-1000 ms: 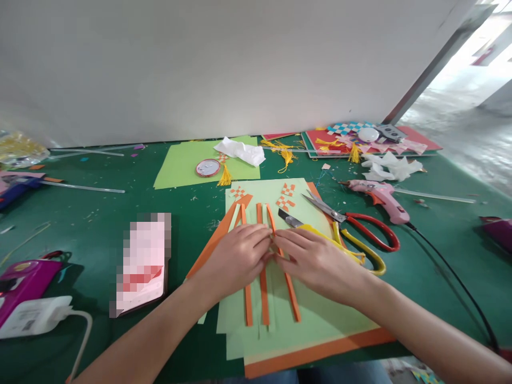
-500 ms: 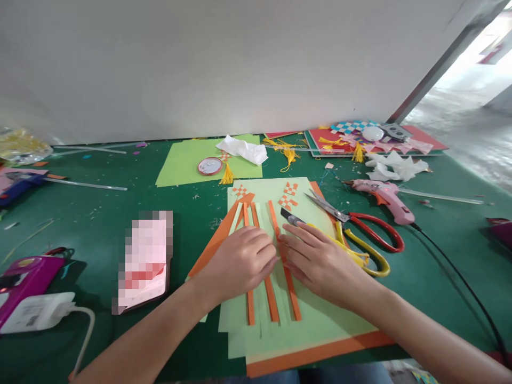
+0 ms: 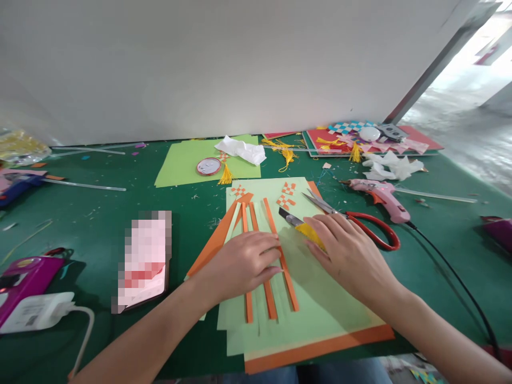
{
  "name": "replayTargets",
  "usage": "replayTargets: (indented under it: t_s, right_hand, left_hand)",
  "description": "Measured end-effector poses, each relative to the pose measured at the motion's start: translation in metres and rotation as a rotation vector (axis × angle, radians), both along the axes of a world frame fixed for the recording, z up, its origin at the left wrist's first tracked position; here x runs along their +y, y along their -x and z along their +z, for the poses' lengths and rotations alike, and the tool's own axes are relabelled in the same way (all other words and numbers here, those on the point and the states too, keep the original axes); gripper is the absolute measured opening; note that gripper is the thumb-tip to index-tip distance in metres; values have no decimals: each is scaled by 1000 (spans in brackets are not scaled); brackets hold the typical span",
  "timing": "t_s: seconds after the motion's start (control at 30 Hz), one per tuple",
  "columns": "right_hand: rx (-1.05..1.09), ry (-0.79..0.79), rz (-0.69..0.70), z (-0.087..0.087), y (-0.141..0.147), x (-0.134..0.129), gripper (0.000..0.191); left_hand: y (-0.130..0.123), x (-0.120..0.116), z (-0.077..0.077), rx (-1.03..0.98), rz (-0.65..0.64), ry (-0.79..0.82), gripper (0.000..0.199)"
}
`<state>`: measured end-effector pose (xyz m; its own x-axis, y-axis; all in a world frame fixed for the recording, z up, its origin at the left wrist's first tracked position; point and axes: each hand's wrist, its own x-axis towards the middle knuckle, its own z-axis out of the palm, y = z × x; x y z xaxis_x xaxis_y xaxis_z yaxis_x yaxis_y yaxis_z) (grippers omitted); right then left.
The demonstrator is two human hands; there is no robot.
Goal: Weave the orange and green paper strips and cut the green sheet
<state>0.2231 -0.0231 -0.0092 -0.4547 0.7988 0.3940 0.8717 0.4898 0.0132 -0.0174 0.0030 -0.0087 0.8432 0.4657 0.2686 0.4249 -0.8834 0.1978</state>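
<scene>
My left hand [image 3: 248, 264] lies over several narrow paper strips, its bent fingers closed at the rightmost orange paper strip [image 3: 288, 285]. Pale green strips [image 3: 233, 224] lie between the orange ones. My right hand [image 3: 348, 248] is over a yellow utility knife [image 3: 310, 233], thumb apart from the fingers; whether it touches the knife cannot be made out. Red-handled scissors [image 3: 384, 232] lie partly beneath that hand, and the yellow handle is hidden. Under everything are pale green sheets [image 3: 316, 314] on orange paper [image 3: 320, 352]. Small orange-and-white woven pieces [image 3: 286, 201] sit near the top.
A pink glue gun [image 3: 384, 197] with a black cord lies at right. A phone [image 3: 146, 256] and a purple device [image 3: 34, 274] are at left. Farther back are a green sheet [image 3: 176, 165], crumpled white tissue [image 3: 242, 150], yellow tassels [image 3: 287, 156] and a red folder [image 3: 432, 144].
My right hand has left the strips and moved right, over the knife and scissors, covering the yellow handle. The rightmost orange strip has slid slightly away from me under my left hand.
</scene>
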Motion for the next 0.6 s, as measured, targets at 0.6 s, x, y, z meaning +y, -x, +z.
replayTargets:
  t_s: [0.6]
  right_hand:
    - [26, 47, -67, 1, -23, -21, 32]
  left_hand:
    - [2, 8, 0, 20, -9, -157, 31]
